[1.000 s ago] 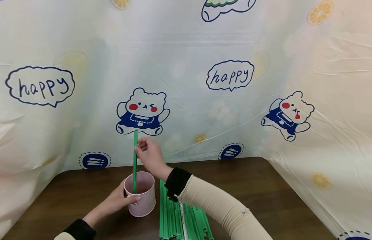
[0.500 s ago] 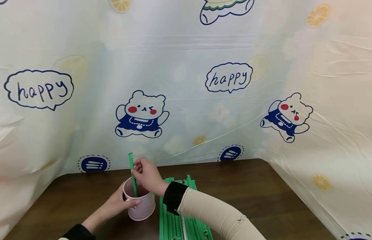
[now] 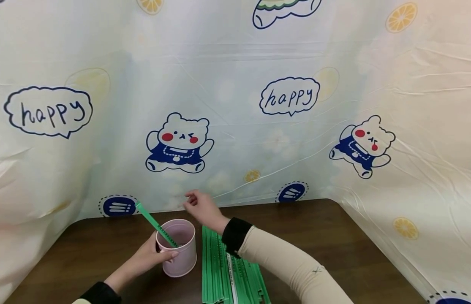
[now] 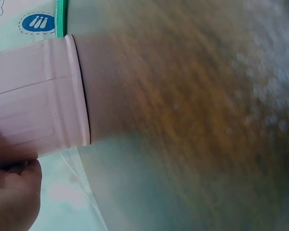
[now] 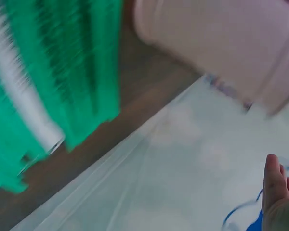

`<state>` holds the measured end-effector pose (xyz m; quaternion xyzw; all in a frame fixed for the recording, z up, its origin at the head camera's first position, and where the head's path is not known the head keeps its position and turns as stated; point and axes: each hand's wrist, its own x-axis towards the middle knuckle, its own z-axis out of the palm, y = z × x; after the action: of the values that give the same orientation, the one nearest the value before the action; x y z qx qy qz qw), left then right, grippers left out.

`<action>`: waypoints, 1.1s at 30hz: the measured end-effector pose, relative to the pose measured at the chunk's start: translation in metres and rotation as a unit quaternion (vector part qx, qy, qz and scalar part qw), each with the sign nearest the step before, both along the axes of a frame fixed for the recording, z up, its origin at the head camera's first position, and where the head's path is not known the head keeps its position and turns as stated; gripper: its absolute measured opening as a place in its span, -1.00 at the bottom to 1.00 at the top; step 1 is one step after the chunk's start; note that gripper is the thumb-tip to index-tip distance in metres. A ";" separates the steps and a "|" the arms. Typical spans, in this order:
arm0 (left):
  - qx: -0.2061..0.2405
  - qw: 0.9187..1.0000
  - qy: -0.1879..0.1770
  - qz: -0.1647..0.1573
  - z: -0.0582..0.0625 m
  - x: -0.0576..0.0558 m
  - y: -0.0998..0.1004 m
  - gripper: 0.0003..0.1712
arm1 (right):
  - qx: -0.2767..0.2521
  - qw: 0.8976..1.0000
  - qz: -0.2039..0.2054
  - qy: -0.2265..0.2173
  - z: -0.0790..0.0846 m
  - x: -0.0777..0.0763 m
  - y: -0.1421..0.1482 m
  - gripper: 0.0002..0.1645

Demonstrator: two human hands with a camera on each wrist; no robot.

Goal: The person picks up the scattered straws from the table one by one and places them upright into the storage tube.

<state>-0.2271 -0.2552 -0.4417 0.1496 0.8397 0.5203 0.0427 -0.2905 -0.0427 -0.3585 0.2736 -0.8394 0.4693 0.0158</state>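
My left hand [image 3: 141, 258] grips a pink cup [image 3: 181, 259] that stands upright on the table, thumb across its near side and fingers round its left. Inside the cup leans a long green strip [image 3: 154, 223] with dark printing, its upper end sticking out to the left. Past the cup's rim on the right, my right hand [image 3: 205, 211] hovers with loosely bent fingers and nothing in them. The left wrist view has the cup [image 4: 33, 96] sideways. Under my right forearm lies a pile of similar green strips [image 3: 214, 270], with one white strip [image 3: 232, 276] among them.
The dark wooden table [image 3: 319, 249] extends to both sides of the cup and pile. Behind it hangs a pale curtain [image 3: 235, 139] printed with bears, orange slices and "happy" bubbles, meeting the table's back edge.
My right hand lowered the green strip into the cup, let go of it and drew back up to the right. The strip tipped over to the left. My left hand stayed on the cup.
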 end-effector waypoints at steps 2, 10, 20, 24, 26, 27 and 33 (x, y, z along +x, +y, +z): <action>-0.002 1.000 0.004 -0.002 0.000 0.000 0.000 -0.10 | -0.005 1.000 -0.011 -0.014 -0.001 -0.008 0.017 -0.58; 0.004 0.999 0.026 0.018 0.002 0.002 -0.002 -0.13 | 0.035 0.997 -0.035 0.058 -0.104 -0.103 0.102 -0.46; -0.004 0.999 0.037 0.025 0.006 -0.001 -0.005 -0.13 | 0.096 0.991 -0.078 -0.052 -0.110 -0.085 0.144 -0.63; -0.001 0.999 0.044 0.022 0.003 -0.002 -0.003 -0.14 | 0.117 0.981 -0.097 -0.118 -0.080 -0.040 0.139 -0.63; 0.000 0.998 0.051 0.022 0.002 -0.003 -0.002 -0.14 | 0.128 0.979 -0.097 -0.122 -0.076 -0.028 0.138 -0.41; -0.004 0.998 0.060 0.019 0.000 -0.003 -0.001 -0.15 | 0.130 0.980 -0.092 -0.118 -0.077 -0.024 0.140 -0.34; -0.011 0.999 0.048 0.016 -0.002 -0.004 0.004 -0.14 | 0.125 0.982 -0.084 -0.116 -0.086 -0.017 0.145 -0.31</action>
<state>-0.2307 -0.2507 -0.4435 0.1604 0.8489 0.5036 -0.0046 -0.3073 0.1018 -0.4447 0.1461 -0.9077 0.3858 -0.0765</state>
